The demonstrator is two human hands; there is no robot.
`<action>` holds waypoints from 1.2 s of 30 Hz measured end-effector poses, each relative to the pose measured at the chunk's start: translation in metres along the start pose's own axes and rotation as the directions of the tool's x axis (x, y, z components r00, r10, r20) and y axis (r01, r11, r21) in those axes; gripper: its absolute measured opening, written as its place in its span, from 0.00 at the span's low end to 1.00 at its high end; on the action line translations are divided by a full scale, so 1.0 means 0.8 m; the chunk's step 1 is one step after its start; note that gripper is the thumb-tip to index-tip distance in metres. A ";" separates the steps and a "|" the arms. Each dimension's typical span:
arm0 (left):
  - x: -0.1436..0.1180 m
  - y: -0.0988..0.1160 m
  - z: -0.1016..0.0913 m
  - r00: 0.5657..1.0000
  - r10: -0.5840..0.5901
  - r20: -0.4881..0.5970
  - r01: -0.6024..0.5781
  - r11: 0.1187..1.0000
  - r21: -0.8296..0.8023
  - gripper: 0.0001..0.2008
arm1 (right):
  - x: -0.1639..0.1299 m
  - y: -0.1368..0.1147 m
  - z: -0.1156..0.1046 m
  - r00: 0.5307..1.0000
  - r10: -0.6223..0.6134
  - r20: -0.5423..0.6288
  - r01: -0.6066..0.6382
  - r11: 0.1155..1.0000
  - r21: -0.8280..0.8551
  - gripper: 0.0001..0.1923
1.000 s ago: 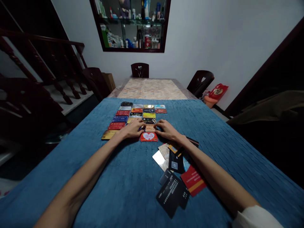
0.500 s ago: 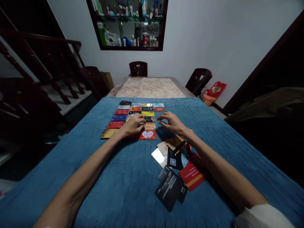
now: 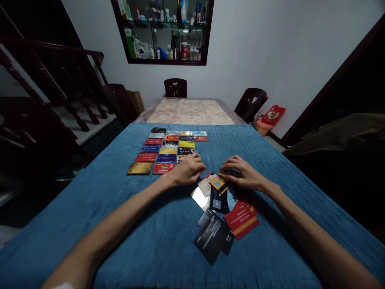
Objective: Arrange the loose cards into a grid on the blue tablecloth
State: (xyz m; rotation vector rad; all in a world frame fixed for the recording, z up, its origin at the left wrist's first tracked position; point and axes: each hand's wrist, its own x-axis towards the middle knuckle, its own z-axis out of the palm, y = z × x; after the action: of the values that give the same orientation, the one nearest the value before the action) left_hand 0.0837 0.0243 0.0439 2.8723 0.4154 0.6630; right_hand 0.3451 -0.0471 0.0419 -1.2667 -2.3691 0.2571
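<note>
My left hand (image 3: 190,168) is closed, fingers curled, near the right column of laid-out cards and left of a loose pile. Whether anything is in its fingers is hidden. My right hand (image 3: 244,173) bends over the pile's far right side, fingers closed on a dark card (image 3: 232,173) that is partly covered. Below the hands lie a yellow-and-black card (image 3: 219,183), a beige card (image 3: 206,186), a shiny white card (image 3: 201,198), a black card with a square code (image 3: 219,202), red cards (image 3: 242,218) and dark grey cards (image 3: 212,239), overlapping.
Rows of cards, among them a gold card (image 3: 140,168) and a blue card (image 3: 150,149), lie in columns at the left on a blue cloth (image 3: 126,224). Beyond it is the bare tabletop (image 3: 192,110). Chairs (image 3: 251,102) stand around the table.
Both hands have come back from the laid-out cards. My left hand moved right and nearer, now covering the heart card's place; my right hand moved right and nearer onto the loose pile.
</note>
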 end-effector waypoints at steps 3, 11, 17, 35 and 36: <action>0.004 0.021 0.010 0.999 0.030 0.043 -0.030 0.999 -0.016 0.10 | -0.016 0.003 -0.004 0.999 0.019 0.041 -0.020 0.999 0.029 0.14; 0.005 0.050 0.041 0.988 0.039 0.148 -0.037 0.999 -0.021 0.15 | -0.028 0.006 0.003 0.987 0.036 0.156 -0.044 0.998 0.047 0.23; 0.003 0.049 0.049 0.992 0.002 0.130 0.003 0.999 -0.038 0.14 | -0.025 0.004 0.004 0.989 0.030 0.143 -0.035 0.999 0.034 0.17; 0.006 0.047 0.048 0.997 -0.015 0.074 0.010 0.998 0.067 0.14 | -0.027 0.013 0.013 0.997 -0.039 0.066 0.044 0.995 -0.085 0.16; 0.007 0.046 0.047 0.998 -0.018 0.064 0.014 0.998 0.063 0.14 | -0.026 0.013 0.013 0.998 -0.044 0.042 0.048 0.993 -0.105 0.16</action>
State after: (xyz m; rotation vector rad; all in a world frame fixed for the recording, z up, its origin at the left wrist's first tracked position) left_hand 0.1136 -0.0127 0.0206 2.9368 0.4570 0.5621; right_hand 0.3581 -0.0581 0.0224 -1.2631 -2.4712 0.1455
